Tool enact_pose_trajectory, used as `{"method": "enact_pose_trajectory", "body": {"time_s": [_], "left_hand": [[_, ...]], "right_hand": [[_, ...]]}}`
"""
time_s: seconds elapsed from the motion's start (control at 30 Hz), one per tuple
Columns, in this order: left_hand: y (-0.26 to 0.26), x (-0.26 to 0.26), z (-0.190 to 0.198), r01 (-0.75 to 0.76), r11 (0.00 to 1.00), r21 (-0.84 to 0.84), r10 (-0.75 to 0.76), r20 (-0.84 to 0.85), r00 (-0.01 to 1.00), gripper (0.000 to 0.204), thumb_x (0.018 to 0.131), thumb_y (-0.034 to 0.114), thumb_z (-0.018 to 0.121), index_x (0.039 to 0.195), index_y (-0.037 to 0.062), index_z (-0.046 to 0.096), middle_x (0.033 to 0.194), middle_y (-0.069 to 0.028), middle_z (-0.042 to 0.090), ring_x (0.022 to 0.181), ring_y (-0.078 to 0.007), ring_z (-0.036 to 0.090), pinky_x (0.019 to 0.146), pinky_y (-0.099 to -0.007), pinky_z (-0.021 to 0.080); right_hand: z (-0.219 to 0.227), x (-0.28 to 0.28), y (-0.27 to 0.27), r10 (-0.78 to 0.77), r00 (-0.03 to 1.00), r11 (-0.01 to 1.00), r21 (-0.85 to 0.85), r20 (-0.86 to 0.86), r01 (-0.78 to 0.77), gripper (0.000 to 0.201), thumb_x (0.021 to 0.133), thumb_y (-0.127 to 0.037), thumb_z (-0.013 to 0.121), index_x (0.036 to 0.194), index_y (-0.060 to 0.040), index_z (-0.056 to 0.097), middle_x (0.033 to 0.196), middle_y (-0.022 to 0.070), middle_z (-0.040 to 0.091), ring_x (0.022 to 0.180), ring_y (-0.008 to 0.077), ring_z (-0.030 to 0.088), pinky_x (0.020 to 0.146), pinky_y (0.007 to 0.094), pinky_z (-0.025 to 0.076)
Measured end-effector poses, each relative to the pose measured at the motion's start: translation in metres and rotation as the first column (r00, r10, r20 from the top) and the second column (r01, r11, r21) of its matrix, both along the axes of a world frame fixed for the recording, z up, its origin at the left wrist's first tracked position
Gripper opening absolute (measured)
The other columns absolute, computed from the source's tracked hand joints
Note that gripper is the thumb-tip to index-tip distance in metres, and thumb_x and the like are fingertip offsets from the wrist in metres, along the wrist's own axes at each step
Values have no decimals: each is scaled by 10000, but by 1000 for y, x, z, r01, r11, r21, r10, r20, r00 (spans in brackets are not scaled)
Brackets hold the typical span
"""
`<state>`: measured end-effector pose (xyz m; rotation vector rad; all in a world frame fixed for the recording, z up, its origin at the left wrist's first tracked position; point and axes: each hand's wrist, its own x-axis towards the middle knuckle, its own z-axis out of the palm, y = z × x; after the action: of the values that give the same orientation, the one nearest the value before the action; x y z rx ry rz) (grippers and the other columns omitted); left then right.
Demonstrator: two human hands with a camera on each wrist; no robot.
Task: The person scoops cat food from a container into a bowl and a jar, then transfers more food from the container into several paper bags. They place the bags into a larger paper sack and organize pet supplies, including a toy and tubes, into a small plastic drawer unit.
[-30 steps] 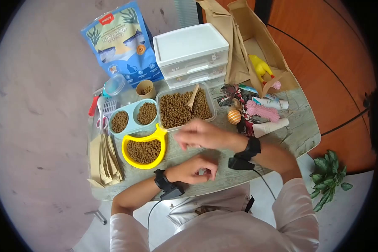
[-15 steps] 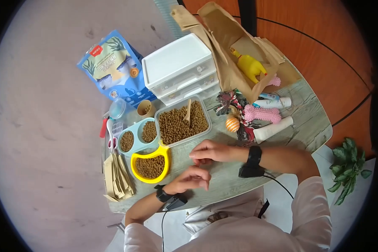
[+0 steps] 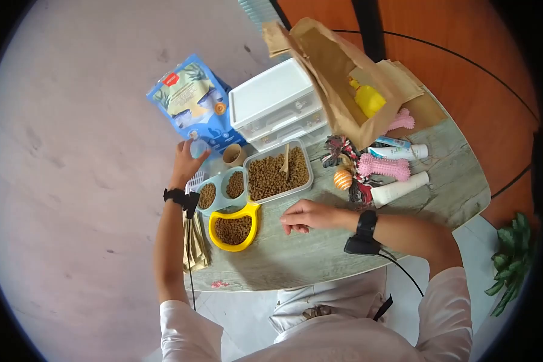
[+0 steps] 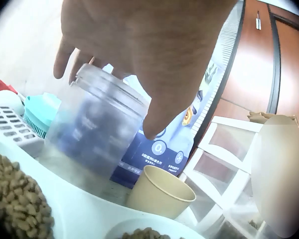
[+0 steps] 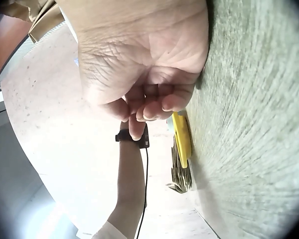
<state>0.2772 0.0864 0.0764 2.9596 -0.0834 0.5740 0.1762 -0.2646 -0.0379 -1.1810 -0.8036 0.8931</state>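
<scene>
Clear plastic jar stands behind a pale blue twin bowl, at eleven o'clock from it, with a person's left hand over its top. The thumb lies beside the rim and the fingers reach around the far side, spread wide; whether they have tightened on the jar, the pictures do not tell. The reach from above looks suited to the crowding lower down: a paper cup stands near at three o'clock and a blue pet-food pouch backs the jar at twelve.

The right hand, fingers loosely curled and narrow, holds nothing at five o'clock from the kibble tub, low over the table, probably parked out of the other's way. A wooden scoop leans in the tub, handle toward twelve, presumably for an easy pick-up. A yellow bowl sits near the tub's corner at seven o'clock, seemingly to keep the feed together.

Room is tightest around the jar, where the twin bowl's edge stands just in front. The broadest bare stretch of tabletop runs from three to five o'clock of the yellow bowl, ending at the curved front edge; at three o'clock from the tub, toys and tubes narrow it.
</scene>
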Motion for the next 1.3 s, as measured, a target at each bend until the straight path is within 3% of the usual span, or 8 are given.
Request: {"method": "enact_pose_trajectory", "body": {"time_s": [0.4, 0.63, 0.7, 0.8, 0.9, 0.93, 1.0, 1.3], "left_hand": [[2, -9, 36, -110, 921, -374, 77, -101, 992, 760, 747, 357, 751, 1335, -11, 439, 1261, -257, 512, 1173, -302, 503, 964, -375, 409], [-39, -102, 84, 274, 833, -481, -333, -40, 942, 720, 817, 262, 677, 1418, 45, 345, 1322, -162, 466, 1184, -264, 474, 1013, -372, 355], [-64, -130, 95, 347, 864, -365, -402, -83, 912, 761, 784, 283, 699, 1415, 40, 350, 1285, -166, 474, 1172, -278, 481, 1000, -377, 368], [-94, -156, 99, 479, 847, -228, -522, -191, 831, 847, 718, 339, 744, 1407, 30, 361, 1224, -176, 482, 1142, -312, 490, 972, -386, 391], [-117, -169, 103, 564, 806, -181, -592, -229, 772, 909, 675, 406, 771, 1396, 20, 373, 1200, -181, 480, 1118, -334, 493, 952, -395, 403], [-124, -170, 103, 607, 777, -165, -629, -226, 744, 926, 667, 438, 776, 1389, 16, 380, 1201, -181, 478, 1113, -338, 492, 947, -398, 403], [-132, -164, 104, 669, 731, -134, -681, -204, 703, 952, 656, 495, 769, 1382, 12, 386, 1199, -186, 476, 1118, -344, 484, 949, -407, 398], [-137, -150, 91, 694, 674, -251, -734, -123, 668, 903, 737, 571, 651, 1372, -18, 397, 1255, -207, 413, 1187, -344, 414, 1014, -435, 318]], "right_hand": [[1, -6, 0, -51, 999, 998, 28, -6, 51, 394, 942, -340, 530, 780, -5, 658, 618, -11, 524, 533, 58, 447, 465, 221, 358], [23, -17, 1, 42, 999, 999, -29, -5, -43, 332, 942, -315, 555, 829, -20, 658, 667, -14, 552, 593, 54, 480, 547, 219, 411], [48, -30, 1, -206, 852, 976, 164, 481, 144, 299, 880, -292, 631, 885, 6, 632, 777, 68, 602, 661, 134, 554, 605, 291, 465], [87, -31, 1, -534, 439, 838, 382, 723, 390, 474, 801, -278, 709, 1142, 7, 543, 1066, 160, 591, 877, 248, 598, 757, 353, 490], [104, -24, 14, -615, 268, 761, 470, 742, 447, 822, 731, -265, 774, 1368, -5, 324, 1297, 199, 466, 1120, 330, 524, 932, 392, 437], [105, -23, 20, -618, 266, 759, 474, 739, 447, 822, 731, -265, 774, 1368, -5, 324, 1297, 199, 466, 1120, 330, 524, 932, 392, 437], [102, -17, 30, -447, 635, 894, 343, 630, 288, 1011, 673, -285, 812, 1427, -4, 200, 1338, 220, 419, 1209, 355, 461, 1014, 410, 379], [105, -3, 14, -504, 554, 864, 378, 663, 333, 919, 651, -263, 822, 1365, -1, 307, 1285, 217, 461, 1203, 347, 464, 1012, 415, 378]]}}
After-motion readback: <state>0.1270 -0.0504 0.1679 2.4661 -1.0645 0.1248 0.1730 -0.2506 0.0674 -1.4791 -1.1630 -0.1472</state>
